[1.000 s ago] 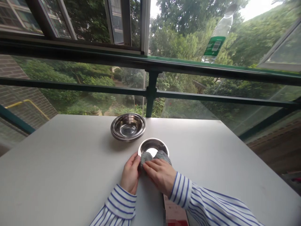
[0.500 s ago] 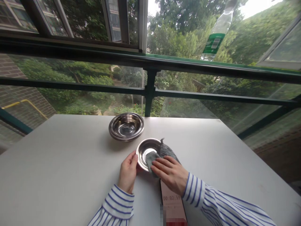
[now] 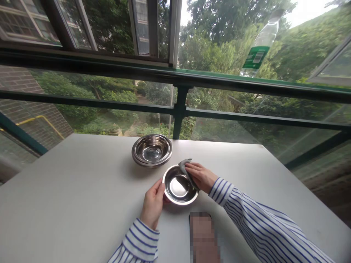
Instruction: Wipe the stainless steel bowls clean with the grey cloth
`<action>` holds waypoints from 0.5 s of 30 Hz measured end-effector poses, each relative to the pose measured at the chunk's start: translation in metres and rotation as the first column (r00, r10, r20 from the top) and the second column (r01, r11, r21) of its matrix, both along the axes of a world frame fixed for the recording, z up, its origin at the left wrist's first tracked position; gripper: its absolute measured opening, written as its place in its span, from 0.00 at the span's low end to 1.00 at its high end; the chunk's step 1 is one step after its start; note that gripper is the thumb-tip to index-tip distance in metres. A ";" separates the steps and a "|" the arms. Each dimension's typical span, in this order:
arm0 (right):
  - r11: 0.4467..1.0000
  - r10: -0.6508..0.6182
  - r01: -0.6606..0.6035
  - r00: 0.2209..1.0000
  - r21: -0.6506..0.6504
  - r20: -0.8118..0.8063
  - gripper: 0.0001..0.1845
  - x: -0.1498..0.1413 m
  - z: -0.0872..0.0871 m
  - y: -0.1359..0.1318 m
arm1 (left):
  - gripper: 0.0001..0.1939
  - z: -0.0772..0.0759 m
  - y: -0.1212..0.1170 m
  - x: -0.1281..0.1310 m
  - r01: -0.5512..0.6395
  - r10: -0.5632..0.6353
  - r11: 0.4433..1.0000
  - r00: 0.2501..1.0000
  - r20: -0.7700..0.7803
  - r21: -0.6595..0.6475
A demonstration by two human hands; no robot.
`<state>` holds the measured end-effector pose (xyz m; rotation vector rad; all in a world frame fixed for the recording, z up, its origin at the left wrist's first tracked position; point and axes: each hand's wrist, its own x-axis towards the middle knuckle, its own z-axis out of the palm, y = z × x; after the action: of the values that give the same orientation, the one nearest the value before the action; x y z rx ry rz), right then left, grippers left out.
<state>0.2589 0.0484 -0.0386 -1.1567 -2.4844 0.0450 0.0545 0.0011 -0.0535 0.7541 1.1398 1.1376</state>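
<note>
A shiny metal bowl (image 3: 179,187) is tilted slightly in front of me, over the white table. My left hand (image 3: 154,202) grips its left rim, thumb on the edge and fingers underneath. At the bowl's upper right rim, my right hand (image 3: 201,176) presses a grey cloth (image 3: 185,166) against the metal. Part of the cloth hangs along the right side, partly hidden by the fingers. Behind and to the left sit stacked metal bowls (image 3: 152,150), wider than the held one.
A phone (image 3: 204,237), partly blurred out, lies on the white table (image 3: 82,197) near its front. Beyond the far edge runs a dark green railing (image 3: 179,109) with glass panes. A plastic bottle (image 3: 259,51) with a green label stands upon the railing.
My right hand has moved the cloth from the bowl's lower right inside up to its upper right rim. More of the bowl's inside and the phone now shows. The view has shifted slightly.
</note>
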 end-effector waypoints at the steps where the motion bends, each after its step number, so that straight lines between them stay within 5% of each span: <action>1: 1.000 0.012 -0.012 1.000 -0.005 0.018 0.19 -0.004 0.001 0.008 | 0.24 -0.001 0.000 0.000 0.003 -0.003 1.000 1.000 0.001 0.001; 6: 0.992 0.119 -0.114 0.985 -0.046 0.127 0.19 -0.037 0.010 0.028 | 0.25 -0.001 0.001 0.001 -0.015 0.016 0.999 0.999 0.038 -0.041; 11: 0.976 0.215 -0.205 0.961 -0.074 0.171 0.17 -0.068 0.014 0.014 | 0.22 0.002 0.000 0.004 -0.057 0.067 0.993 0.993 0.093 -0.106; 15: 0.991 0.117 -0.102 0.975 -0.089 0.187 0.13 -0.070 0.014 0.001 | 0.21 0.003 0.000 0.006 -0.049 0.066 0.992 0.987 0.148 -0.120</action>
<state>0.1889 0.0498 -0.0246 -1.0999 -2.7383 0.0654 0.0603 0.0012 -0.0507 0.5386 1.0951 1.1466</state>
